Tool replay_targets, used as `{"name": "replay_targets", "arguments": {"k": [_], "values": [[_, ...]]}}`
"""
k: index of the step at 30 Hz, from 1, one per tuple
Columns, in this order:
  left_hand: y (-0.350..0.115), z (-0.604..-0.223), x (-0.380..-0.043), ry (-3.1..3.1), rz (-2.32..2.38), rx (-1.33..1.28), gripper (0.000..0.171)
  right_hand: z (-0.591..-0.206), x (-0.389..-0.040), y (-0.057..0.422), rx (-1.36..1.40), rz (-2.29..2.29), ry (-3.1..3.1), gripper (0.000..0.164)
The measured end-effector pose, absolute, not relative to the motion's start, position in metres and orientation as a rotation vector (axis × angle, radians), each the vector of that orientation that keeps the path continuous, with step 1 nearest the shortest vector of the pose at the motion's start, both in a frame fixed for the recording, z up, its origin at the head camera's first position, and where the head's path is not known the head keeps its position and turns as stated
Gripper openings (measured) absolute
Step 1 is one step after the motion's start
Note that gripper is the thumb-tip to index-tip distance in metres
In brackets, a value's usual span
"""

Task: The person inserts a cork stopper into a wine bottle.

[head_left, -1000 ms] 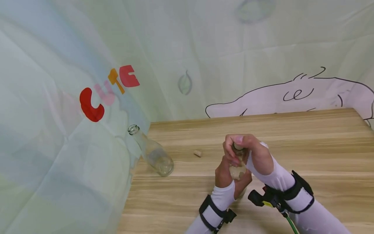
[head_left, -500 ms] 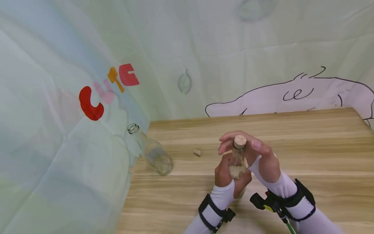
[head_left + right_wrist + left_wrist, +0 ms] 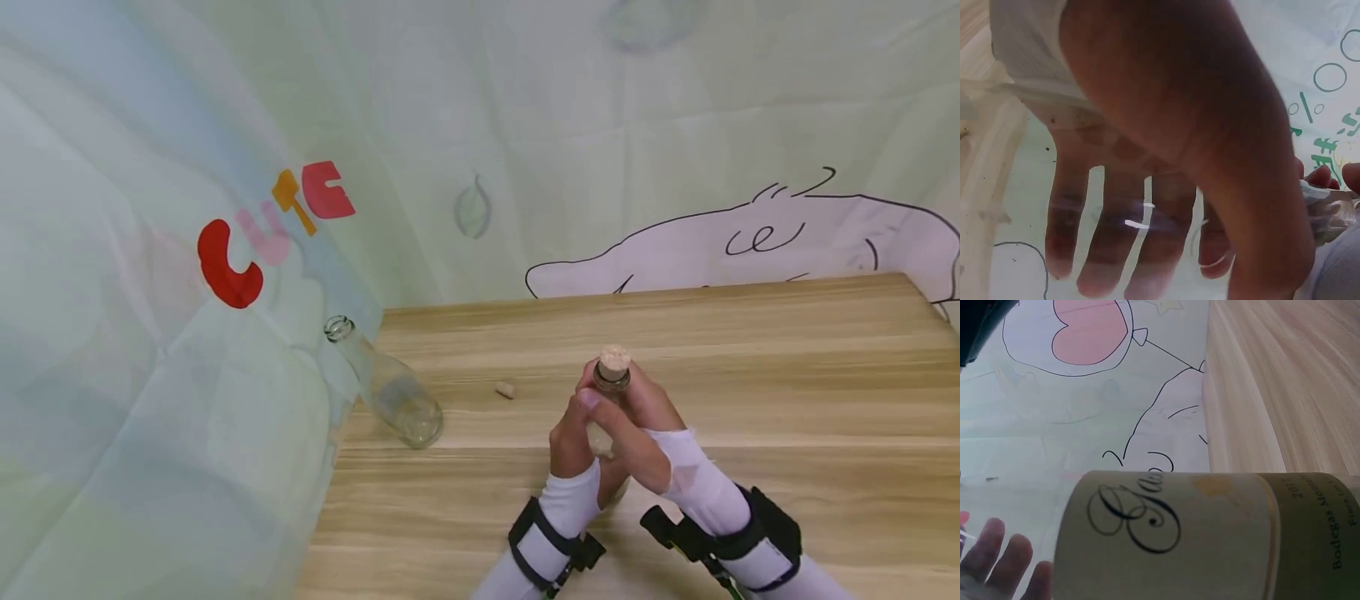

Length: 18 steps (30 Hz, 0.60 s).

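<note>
Held bottle: between your two hands, near side of the table, cork protruding from its neck. Change: your right hand, spread half a second ago, now grips the neck; your left hand wraps the body. Cork probably seats unaided. Count: bottles 2, second bottle at left; corks 1; loose cork-like piece 1.

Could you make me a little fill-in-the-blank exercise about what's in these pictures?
1. A ____ is stuck in the mouth of the held bottle.
2. In the head view, the other bottle is to the ____ of the held one.
3. The small tan piece lies on the ____.
4. The coloured letters spell ____.

Missing words: cork; left; table; CUTE.
</note>
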State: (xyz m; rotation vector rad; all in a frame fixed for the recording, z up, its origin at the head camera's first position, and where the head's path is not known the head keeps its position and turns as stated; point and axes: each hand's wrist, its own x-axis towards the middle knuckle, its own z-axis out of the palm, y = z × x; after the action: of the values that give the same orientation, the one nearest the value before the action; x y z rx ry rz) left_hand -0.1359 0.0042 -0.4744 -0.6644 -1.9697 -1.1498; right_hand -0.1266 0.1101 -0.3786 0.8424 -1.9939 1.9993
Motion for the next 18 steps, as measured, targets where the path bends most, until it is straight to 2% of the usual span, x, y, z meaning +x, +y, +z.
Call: {"name": "replay_targets", "arguments": {"k": [6,10,18], "values": [[0.002,-0.465,-0.134,-1.945,-1.245,-0.714,0.089,-0.379,-0.126,0.112,0.839,1.955,-2.028,0.014],[-0.007,-0.459,-0.13,-1.914,-1.319,-0.744,0.079,-0.379,-0.127,0.114,0.873,1.949,-2.04,0.014],[-0.028,-0.454,-0.124,-1.935,-1.339,-0.752,0.076,-0.364,-0.129,0.138,0.944,1.921,-1.989,0.016]]}}
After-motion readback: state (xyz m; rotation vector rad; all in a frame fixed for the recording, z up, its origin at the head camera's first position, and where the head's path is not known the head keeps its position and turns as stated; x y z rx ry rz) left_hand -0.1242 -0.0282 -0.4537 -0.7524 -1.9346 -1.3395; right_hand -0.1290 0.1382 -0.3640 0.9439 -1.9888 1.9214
